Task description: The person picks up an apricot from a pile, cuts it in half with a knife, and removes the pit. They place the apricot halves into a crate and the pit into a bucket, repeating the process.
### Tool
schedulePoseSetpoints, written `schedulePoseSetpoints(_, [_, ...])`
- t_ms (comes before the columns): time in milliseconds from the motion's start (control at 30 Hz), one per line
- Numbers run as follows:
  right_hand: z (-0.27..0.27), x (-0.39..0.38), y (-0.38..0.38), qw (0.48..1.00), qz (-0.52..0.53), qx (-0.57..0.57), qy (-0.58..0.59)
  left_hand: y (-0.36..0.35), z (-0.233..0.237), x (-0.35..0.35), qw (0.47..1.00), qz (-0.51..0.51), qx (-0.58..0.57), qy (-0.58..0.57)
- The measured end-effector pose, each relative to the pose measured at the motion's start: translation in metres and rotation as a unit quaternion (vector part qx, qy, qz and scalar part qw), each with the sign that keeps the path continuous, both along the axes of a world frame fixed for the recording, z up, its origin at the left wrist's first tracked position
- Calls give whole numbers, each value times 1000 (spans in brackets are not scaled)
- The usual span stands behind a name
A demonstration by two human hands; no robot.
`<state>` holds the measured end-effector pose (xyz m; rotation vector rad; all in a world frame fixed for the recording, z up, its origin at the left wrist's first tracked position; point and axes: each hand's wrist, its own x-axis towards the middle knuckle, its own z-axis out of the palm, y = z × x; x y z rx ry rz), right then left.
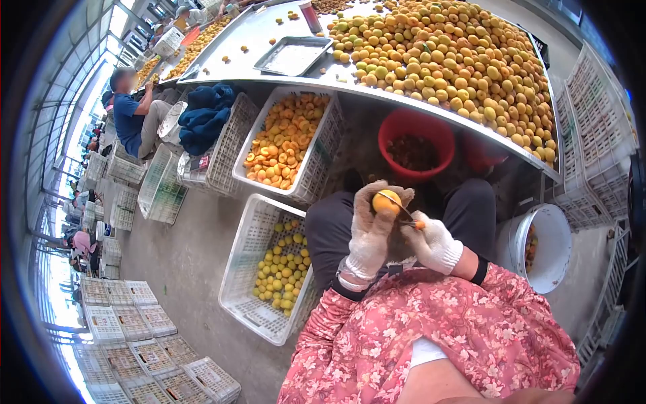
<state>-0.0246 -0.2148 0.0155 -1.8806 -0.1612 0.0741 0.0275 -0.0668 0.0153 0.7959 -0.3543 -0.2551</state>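
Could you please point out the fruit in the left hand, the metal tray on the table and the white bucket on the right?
Fruit (pixel 384 204): head view, on its yellow skin.
Metal tray (pixel 294 56): head view, on its flat bottom.
White bucket (pixel 553 237): head view, on its inner wall.

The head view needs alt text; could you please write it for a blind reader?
The gloved left hand holds a yellow-orange fruit and the gloved right hand a thin blade against it. Beyond is a table heaped with similar fruit; two fruit crates stand at left.
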Motion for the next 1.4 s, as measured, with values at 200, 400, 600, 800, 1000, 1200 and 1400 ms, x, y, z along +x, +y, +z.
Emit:
schedulePoseSetpoints(200, [-12,-2,8,999,-8,21,-45,0,6,-4,994,22,93,-46])
schedulePoseSetpoints(400, [-26,4,11,979,-66,-136,-134,-9,5,-3,977,-113,-70,166])
schedulePoseSetpoints(600, [-28,7,3,980,-67,-128,-133,-15,1,-2,977,-59,-59,196])
schedulePoseSetpoints(800, [-17,8,-1,980,-62,-159,-103,-14,4,6,966,-110,-128,197])
schedulePoseSetpoints(1000, [-18,5,-9,993,-59,-62,-85,-21,4,4,985,-48,-50,158])
schedulePoseSetpoints(1200, [-23,9,-5,987,-81,-87,-108,-25,0,7,982,-71,-66,161])
schedulePoseSetpoints(1400, [-17,7,-9,987,-87,-8,-137,-33,1,0,950,-150,-161,220])
